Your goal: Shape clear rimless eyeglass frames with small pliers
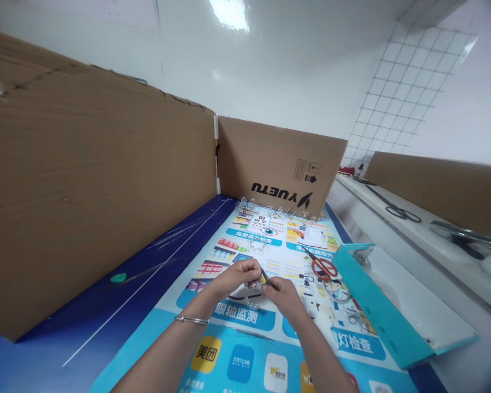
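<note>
My left hand is closed, thumb and fingers pinching a small transparent beaded piece that hangs below the fingertips. Close beside it, my right hand grips a slim dark tool, its tip reaching toward the left fingers. Whether the tool is tweezers or something else is too small to tell. Both hands are over a printed blue and white sheet. Beyond them lies another small transparent beaded piece. Red-handled scissors lie to the right of my hands.
Cardboard panels stand at the left and at the back. Many glittering pieces line the back panel's foot. At right are an open teal box, a coil of wire and a ledge with dark scissors. A green item lies left.
</note>
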Demonstrator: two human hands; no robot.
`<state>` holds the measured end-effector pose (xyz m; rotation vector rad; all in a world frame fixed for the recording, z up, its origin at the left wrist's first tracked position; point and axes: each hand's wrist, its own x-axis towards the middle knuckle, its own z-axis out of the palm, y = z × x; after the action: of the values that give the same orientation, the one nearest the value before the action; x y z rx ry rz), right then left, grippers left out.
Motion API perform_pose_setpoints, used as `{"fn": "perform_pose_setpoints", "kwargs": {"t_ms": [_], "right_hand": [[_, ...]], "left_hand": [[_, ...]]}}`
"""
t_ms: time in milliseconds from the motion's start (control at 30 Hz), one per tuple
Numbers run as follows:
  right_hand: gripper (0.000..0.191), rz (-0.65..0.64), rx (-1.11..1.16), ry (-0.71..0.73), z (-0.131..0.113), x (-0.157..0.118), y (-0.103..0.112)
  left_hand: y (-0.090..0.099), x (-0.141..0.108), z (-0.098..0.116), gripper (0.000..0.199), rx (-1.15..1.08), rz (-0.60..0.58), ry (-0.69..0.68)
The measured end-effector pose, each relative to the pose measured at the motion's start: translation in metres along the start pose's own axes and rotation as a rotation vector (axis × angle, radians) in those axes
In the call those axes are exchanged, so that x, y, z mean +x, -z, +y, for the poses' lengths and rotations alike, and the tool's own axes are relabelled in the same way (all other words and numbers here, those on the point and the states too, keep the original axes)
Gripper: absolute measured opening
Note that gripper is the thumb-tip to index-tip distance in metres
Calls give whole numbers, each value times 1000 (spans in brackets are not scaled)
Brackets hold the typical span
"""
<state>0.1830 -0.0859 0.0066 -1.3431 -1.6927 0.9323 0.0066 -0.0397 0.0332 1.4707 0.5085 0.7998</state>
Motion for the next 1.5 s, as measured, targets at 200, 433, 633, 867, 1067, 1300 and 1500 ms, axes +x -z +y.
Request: {"fn": "perform_pose_setpoints", "kwargs": {"t_ms": [200,433,633,867,1067,1300,1500], "right_hand": [[24,110,-34,17,-2,0,-1],[26,124,-57,-1,0,1,-1],[25,83,-43,11,1,0,-3],[26,125,-73,21,-8,-1,-2],[28,222,-126,10,-15,-3,1],[28,217,-257,38,-12,-3,-2],[26,198,-374,50,-7,-2,-4]], "left_hand": [[0,1,-1,19,38,36,3],[-2,2,-1,17,48,69,-17],[-3,2,-1,20,-6,79,-37],[-6,3,-1,22,-15,82,-29],[-3,7,-5,21,103,281,-35],[-4,13,-18,18,410,417,-54],[-5,13,-21,19,401,425,-25]]}}
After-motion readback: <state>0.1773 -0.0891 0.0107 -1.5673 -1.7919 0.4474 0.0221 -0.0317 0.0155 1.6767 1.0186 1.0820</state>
